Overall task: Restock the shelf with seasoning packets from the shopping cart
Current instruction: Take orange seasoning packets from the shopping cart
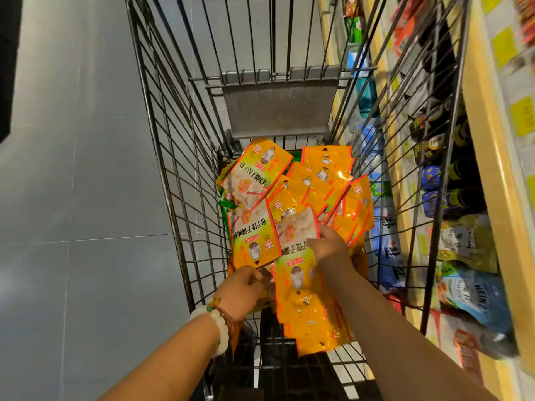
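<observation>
Stock in cart [162, 157]: your left hand [241, 290] and right hand [328, 246] each pinch orange seasoning packets [307, 285] from the heap just beyond them; slick overlapping packets may slide free toward the shelf [489, 157].

Grey tiled floor [72, 169] left; dark fixture [8, 68], perhaps cabinet, at far left edge, blurred
</observation>
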